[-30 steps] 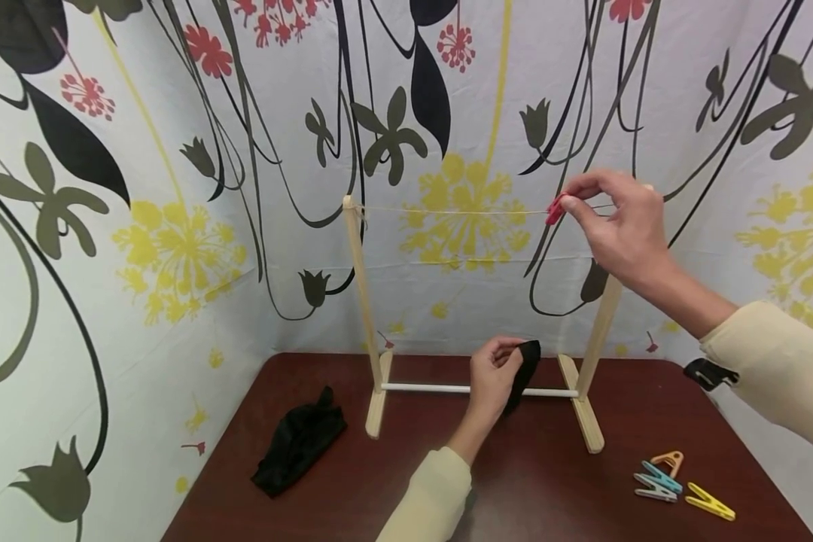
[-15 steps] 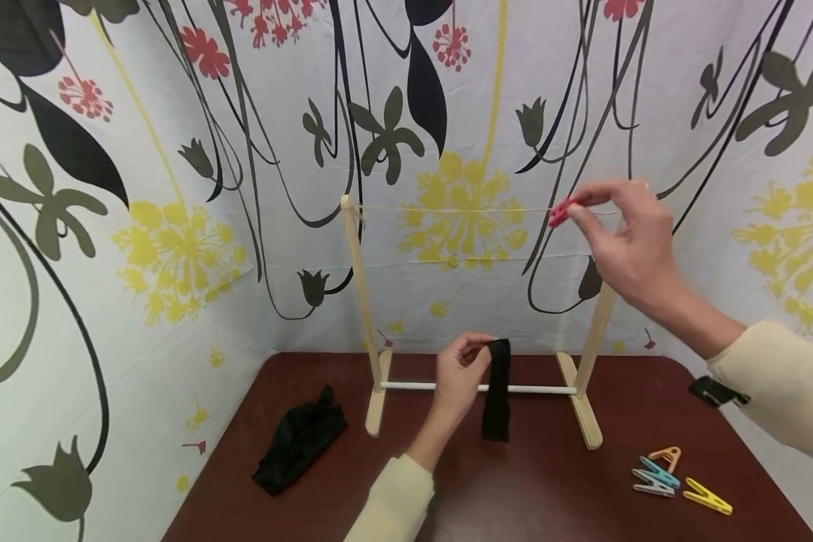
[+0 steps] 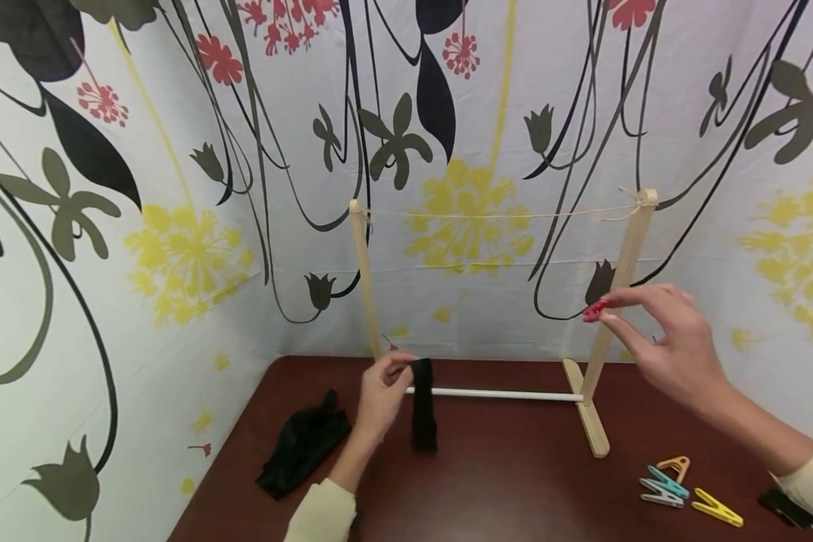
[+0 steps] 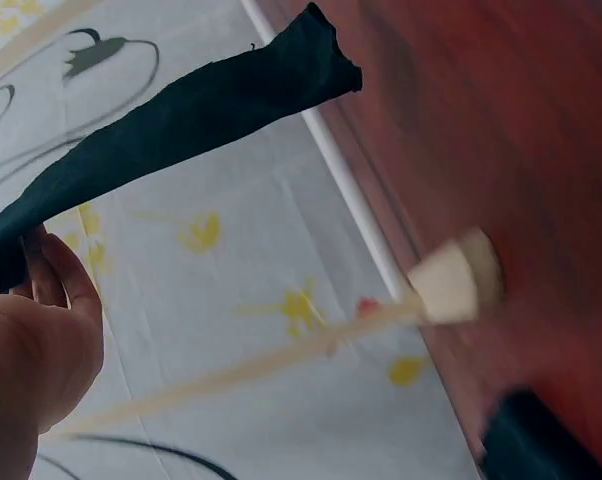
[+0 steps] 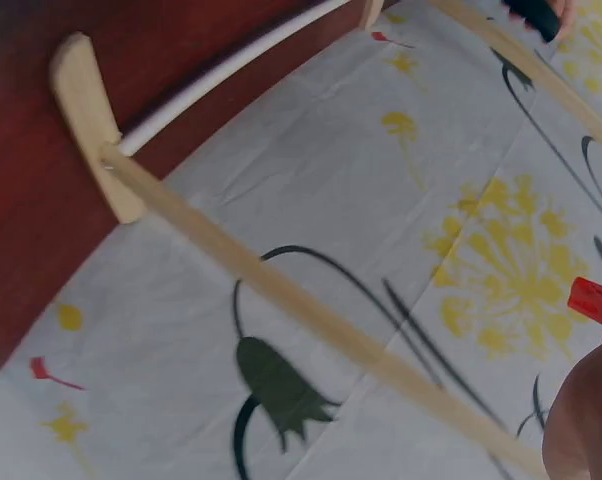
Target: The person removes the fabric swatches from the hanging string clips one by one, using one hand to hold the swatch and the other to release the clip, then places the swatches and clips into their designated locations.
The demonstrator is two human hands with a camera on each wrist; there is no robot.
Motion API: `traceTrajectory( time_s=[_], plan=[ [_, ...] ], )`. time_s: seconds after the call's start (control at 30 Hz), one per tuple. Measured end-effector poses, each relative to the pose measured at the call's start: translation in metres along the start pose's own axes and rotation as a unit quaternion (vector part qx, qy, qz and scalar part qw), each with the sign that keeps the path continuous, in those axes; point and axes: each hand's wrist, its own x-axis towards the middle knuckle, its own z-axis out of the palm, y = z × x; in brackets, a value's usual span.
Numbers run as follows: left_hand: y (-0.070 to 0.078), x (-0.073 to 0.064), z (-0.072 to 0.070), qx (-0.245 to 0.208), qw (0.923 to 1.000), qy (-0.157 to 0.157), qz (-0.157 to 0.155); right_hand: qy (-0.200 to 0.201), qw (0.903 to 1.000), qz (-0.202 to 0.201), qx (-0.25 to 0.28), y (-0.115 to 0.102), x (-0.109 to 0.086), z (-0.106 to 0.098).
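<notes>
My left hand pinches the top end of a narrow black cloth strip, which hangs down in front of the white crossbar. In the left wrist view the dark strip stretches out from the fingertips. Near the right post, my right hand holds a small red clothespin between thumb and fingers. The clothespin also shows at the right edge of the right wrist view. Above both hands a thin string runs between the tops of two wooden posts.
A crumpled black cloth lies at the left of the dark red table. Several clothespins, among them a yellow one and a blue one, lie at the right. The right wooden post stands on a flat foot.
My left hand has moved left with the black strip, which now hangs straight. My right hand has come down and away from the string, still holding the red clothespin.
</notes>
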Motion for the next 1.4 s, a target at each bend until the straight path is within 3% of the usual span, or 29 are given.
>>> traceTrajectory(
  time_s=[0.23, 0.47, 0.73, 0.87, 1.03, 1.27, 1.4],
  plan=[
    [0.001, -0.019, -0.056, 0.068, 0.9969, 0.039, -0.006, 0.013, 0.9984, 0.038, -0.040, 0.009, -0.027, -0.024],
    [-0.003, -0.028, -0.104, 0.145, 0.9854, 0.089, 0.003, 0.010, 0.9904, 0.085, -0.108, 0.021, -0.055, -0.039],
    [-0.003, -0.036, -0.152, 0.168, 0.9770, 0.130, 0.021, -0.004, 0.9823, 0.111, -0.151, 0.037, -0.075, -0.045],
    [0.001, -0.044, -0.177, 0.183, 0.9686, 0.168, -0.003, -0.004, 0.9791, 0.130, -0.156, 0.040, -0.080, -0.047],
    [-0.002, -0.059, -0.201, 0.278, 0.9434, 0.177, -0.041, -0.002, 0.9745, 0.173, -0.142, 0.043, -0.087, -0.042],
    [-0.020, -0.074, -0.216, 0.441, 0.8895, 0.113, -0.041, -0.016, 0.9739, 0.195, -0.115, 0.047, -0.097, -0.036],
    [-0.029, -0.080, -0.218, 0.481, 0.8705, 0.081, -0.062, -0.041, 0.9711, 0.201, -0.122, 0.049, -0.105, -0.034]
  ],
)
